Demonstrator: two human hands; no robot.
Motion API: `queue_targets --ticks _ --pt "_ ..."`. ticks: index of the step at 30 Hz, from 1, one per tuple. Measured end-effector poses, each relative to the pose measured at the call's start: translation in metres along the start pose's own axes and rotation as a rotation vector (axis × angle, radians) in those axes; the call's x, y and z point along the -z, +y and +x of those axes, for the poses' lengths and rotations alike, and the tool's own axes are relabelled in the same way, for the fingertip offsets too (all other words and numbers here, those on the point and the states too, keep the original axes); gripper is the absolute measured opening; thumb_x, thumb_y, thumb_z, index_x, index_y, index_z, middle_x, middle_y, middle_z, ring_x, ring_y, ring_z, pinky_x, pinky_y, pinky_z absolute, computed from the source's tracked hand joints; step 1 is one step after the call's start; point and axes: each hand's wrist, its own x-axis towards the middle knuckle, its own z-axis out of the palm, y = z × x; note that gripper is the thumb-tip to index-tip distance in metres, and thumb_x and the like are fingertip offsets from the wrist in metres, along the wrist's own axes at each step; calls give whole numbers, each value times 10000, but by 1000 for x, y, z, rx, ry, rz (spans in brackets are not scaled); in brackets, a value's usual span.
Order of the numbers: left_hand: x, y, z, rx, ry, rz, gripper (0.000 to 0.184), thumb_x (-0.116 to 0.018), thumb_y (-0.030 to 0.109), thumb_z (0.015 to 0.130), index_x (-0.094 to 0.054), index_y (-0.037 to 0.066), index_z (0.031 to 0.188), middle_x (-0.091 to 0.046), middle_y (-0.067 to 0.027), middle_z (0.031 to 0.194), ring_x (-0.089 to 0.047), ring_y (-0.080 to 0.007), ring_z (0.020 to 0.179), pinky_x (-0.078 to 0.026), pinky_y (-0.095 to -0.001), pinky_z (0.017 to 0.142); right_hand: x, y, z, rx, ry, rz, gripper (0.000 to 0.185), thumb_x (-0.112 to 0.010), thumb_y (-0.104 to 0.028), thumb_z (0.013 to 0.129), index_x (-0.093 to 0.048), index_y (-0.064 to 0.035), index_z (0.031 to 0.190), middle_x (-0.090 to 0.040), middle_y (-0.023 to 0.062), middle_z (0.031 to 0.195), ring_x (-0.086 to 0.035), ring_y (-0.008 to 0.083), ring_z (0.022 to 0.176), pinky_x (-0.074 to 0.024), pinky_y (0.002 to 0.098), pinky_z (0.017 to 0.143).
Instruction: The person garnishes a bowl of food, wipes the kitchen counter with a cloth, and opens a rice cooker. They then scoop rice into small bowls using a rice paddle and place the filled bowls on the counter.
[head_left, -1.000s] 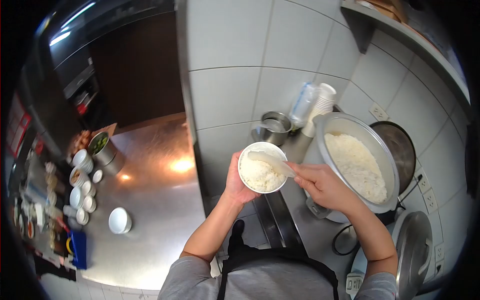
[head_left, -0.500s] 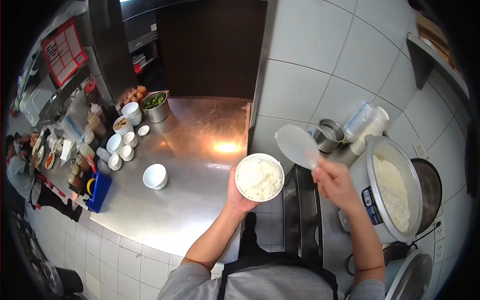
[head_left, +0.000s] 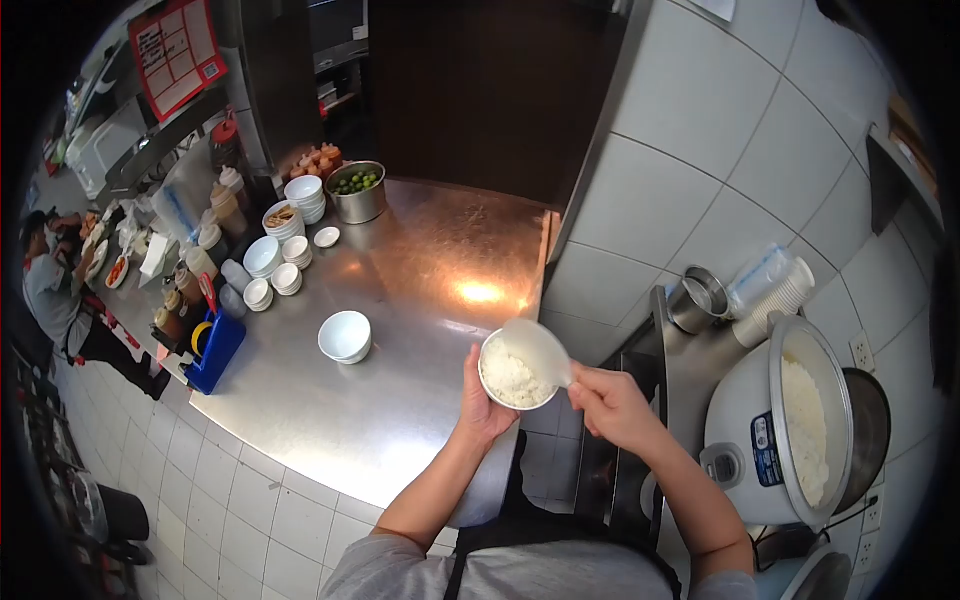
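My left hand (head_left: 486, 405) is wrapped round the side of a white bowl (head_left: 520, 406), which is heaped with cooked white rice (head_left: 511, 375). In my right hand (head_left: 612, 402) is the handle of a pale, translucent rice paddle (head_left: 537, 350). The paddle's broad blade lies over the upper right part of the bowl and covers some of the rice; whether it presses on the rice I cannot tell. A second white bowl (head_left: 345, 337) stands on the steel counter (head_left: 420, 420) to the left of my hands.
On the right an open rice cooker (head_left: 740, 430) holds more rice, near stacked cups (head_left: 775, 302) and metal containers (head_left: 697, 300). Stacked small bowls (head_left: 263, 257), squeeze bottles (head_left: 228, 212), a pot of green limes (head_left: 357, 195) and a blue caddy (head_left: 217, 350) line the counter. A co-worker (head_left: 60, 290) stands far left.
My right hand has brought the paddle left and down, from beside the bowl to over its rice. My left hand still holds the bowl. The view has shifted to the right.
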Motion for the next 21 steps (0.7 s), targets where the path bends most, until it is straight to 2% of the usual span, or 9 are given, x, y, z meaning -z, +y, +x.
queue_targets --ticks 1,3,7,10,13,14,16,18,21 --pt "4 3 -3 2 26 6 675 -407 595 875 -433 85 1316 -520 -120 1280 -524 -286 1160 -442 -438 965 1 -1 3 -103 -35 102 342 -467 -90 937 -523 -24 1268 -491 -8 694 -436 29 447 -352 184 410" --pt "15 8 -2 -2 -11 -18 673 -418 586 872 -427 83 1319 -514 -123 1286 -521 -290 1164 -446 -447 960 5 -8 13 -140 59 116 335 -481 -109 928 -537 -43 1251 -505 -13 667 -458 43 440 -387 220 417" --pt "41 14 4 -11 -46 -1 668 -435 570 865 -421 78 1316 -504 -132 1295 -509 -302 1178 -455 -461 948 -11 18 31 -91 -8 21 300 -489 -105 921 -566 -57 1207 -499 -10 647 -471 47 454 -387 229 417" --pt "65 26 11 -99 120 -3 666 -409 567 862 -408 87 1325 -478 -169 1308 -519 -372 1145 -436 -597 912 0 25 30 -137 83 214 281 -451 -107 943 -557 -19 1188 -500 -4 687 -434 52 408 -348 199 378" --pt "112 54 25 -172 263 162 627 -364 525 884 -403 79 1323 -483 -174 1300 -517 -361 1154 -448 -551 926 21 30 13 -168 137 243 310 -457 -149 953 -537 -23 1224 -502 6 697 -431 54 403 -334 185 359" --pt "137 61 40 -260 388 166 577 -352 455 902 -413 34 1291 -529 -180 1242 -562 -336 1103 -503 -470 860 24 33 5 -182 158 245 324 -462 -166 955 -530 -26 1239 -504 10 699 -431 56 402 -332 183 356" --pt "167 79 58 -394 557 367 542 -331 411 916 -446 -3 1246 -535 -188 1229 -547 -331 1121 -469 -440 900 24 38 -10 -221 172 302 320 -456 -164 955 -531 -22 1232 -506 14 698 -437 61 402 -338 186 356" --pt "225 100 84 -557 682 859 547 -323 396 933 -458 -36 1241 -542 -220 1198 -532 -348 1115 -420 -408 942 22 42 -23 -268 185 340 309 -449 -150 955 -535 -12 1218 -510 19 699 -442 65 404 -348 193 359" --pt "206 116 96 -837 923 1203 536 -316 360 947 -451 -55 1258 -530 -261 1178 -501 -389 1113 -358 -397 986 23 47 -35 -281 155 314 309 -431 -116 956 -532 -27 1234 -503 7 701 -440 50 409 -347 185 364"
